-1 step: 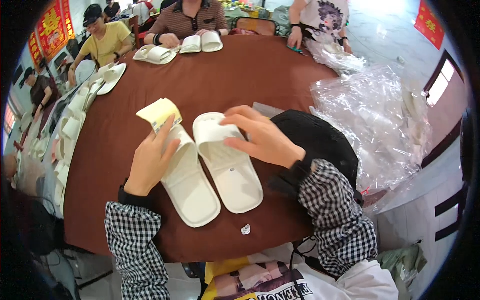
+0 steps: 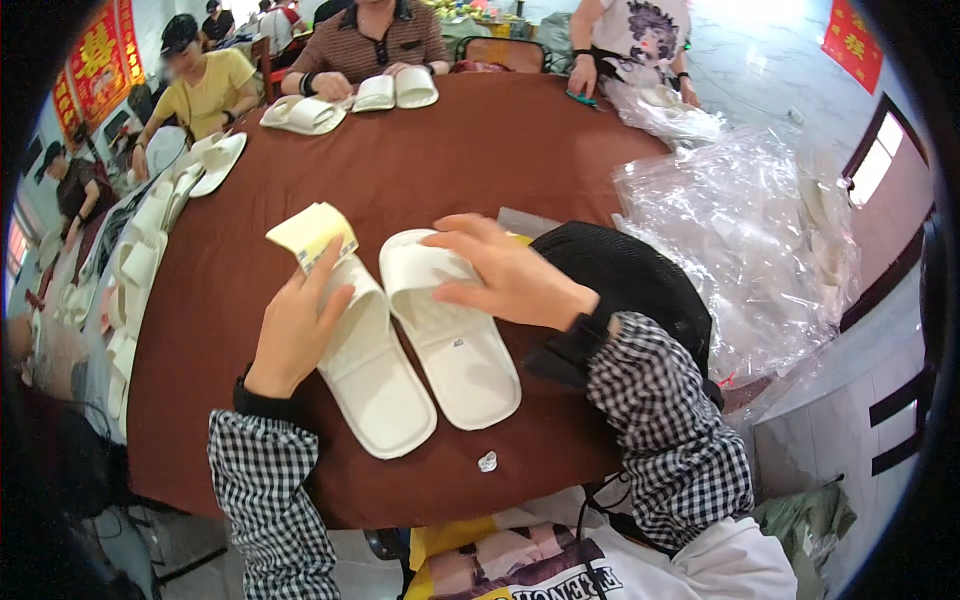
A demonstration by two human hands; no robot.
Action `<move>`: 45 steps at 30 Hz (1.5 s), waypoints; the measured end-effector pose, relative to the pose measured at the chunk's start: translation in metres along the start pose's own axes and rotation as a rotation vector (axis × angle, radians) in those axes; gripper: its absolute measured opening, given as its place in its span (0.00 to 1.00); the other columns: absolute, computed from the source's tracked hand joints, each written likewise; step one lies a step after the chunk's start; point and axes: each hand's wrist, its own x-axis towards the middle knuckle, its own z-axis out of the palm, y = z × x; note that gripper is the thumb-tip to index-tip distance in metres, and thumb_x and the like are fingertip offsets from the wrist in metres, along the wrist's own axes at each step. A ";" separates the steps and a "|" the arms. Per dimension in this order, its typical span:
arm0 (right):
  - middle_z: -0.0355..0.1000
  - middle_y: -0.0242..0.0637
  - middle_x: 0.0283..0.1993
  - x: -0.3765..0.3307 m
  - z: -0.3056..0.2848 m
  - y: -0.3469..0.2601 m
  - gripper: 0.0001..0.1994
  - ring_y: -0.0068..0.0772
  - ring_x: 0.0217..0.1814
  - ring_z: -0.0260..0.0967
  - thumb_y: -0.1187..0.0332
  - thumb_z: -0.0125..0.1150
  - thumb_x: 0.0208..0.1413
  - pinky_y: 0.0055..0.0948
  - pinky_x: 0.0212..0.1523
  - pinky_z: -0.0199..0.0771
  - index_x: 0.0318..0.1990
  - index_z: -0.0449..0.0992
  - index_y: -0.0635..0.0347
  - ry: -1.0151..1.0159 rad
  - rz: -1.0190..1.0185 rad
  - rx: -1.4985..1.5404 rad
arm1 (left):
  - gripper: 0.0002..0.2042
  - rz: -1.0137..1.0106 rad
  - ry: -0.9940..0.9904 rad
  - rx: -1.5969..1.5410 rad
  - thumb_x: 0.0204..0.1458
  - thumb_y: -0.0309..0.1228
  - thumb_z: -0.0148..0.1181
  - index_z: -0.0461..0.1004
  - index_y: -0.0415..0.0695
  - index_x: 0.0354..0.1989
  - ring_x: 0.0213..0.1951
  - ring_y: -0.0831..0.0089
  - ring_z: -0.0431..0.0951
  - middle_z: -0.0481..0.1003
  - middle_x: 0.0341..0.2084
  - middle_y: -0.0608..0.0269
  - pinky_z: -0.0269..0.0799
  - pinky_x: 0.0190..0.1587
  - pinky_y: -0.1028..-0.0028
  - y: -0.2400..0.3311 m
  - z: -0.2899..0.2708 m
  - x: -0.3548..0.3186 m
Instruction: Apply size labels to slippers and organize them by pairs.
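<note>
Two white open-toe slippers lie side by side on the brown tablecloth, toe ends away from me: the left slipper (image 2: pixel 385 400) and the right slipper (image 2: pixel 470 385). My left hand (image 2: pixel 292 325) rests along the left slipper's strap, its fingers closed on a curled yellow label sheet (image 2: pixel 312 228). Over the right slipper's strap my right hand (image 2: pixel 515 275) is spread, thumb apart from the fingers; no object shows in it. Whether its fingertips touch the strap I cannot tell. A small printed mark (image 2: pixel 458 343) sits on the right insole. Near the table edge lies a small whitish scrap (image 2: pixel 488 461).
A black mesh bag or cap (image 2: pixel 625 280) is beside my right forearm. Clear plastic bags (image 2: pixel 735 250) heap up at the right. More slippers (image 2: pixel 140 260) line the left side, and a pair (image 2: pixel 395 92) stands at the far edge, where people work.
The whole view has shifted slightly. The hands and slippers keep nearly the same places relative to each other.
</note>
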 end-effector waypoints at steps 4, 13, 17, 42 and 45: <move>0.58 0.57 0.68 0.002 0.019 0.032 0.33 0.56 0.71 0.54 0.52 0.59 0.62 0.45 0.69 0.56 0.68 0.61 0.61 -0.219 0.078 -0.001 | 0.27 0.040 -0.006 -0.017 0.61 0.36 0.56 0.61 0.48 0.69 0.54 0.46 0.74 0.72 0.55 0.43 0.71 0.53 0.59 0.006 0.008 0.004; 0.66 0.51 0.60 -0.007 -0.007 0.011 0.32 0.51 0.63 0.61 0.49 0.57 0.62 0.45 0.65 0.59 0.66 0.64 0.61 -0.246 0.185 -0.035 | 0.32 0.044 -0.008 -0.005 0.57 0.40 0.60 0.61 0.46 0.69 0.50 0.46 0.77 0.73 0.53 0.42 0.73 0.50 0.58 0.000 0.003 0.001; 0.68 0.51 0.57 -0.010 -0.015 0.017 0.30 0.51 0.59 0.64 0.51 0.63 0.57 0.43 0.62 0.63 0.61 0.70 0.63 -0.035 0.164 -0.066 | 0.32 -0.064 -0.013 0.078 0.57 0.41 0.60 0.61 0.43 0.68 0.50 0.46 0.77 0.73 0.53 0.40 0.74 0.48 0.59 -0.006 0.004 0.001; 0.67 0.49 0.50 -0.025 -0.053 0.057 0.32 0.51 0.56 0.64 0.55 0.74 0.48 0.43 0.58 0.66 0.59 0.70 0.56 0.719 0.516 -0.322 | 0.19 -0.313 0.174 -0.138 0.61 0.41 0.55 0.76 0.37 0.50 0.37 0.50 0.81 0.78 0.38 0.41 0.74 0.41 0.61 -0.013 0.005 0.004; 0.64 0.50 0.52 -0.016 -0.032 0.043 0.36 0.52 0.56 0.64 0.52 0.73 0.47 0.43 0.57 0.68 0.61 0.67 0.56 0.607 0.526 -0.301 | 0.21 -0.302 0.257 -0.075 0.62 0.41 0.54 0.72 0.39 0.58 0.39 0.49 0.79 0.77 0.40 0.42 0.73 0.45 0.60 -0.008 0.001 0.004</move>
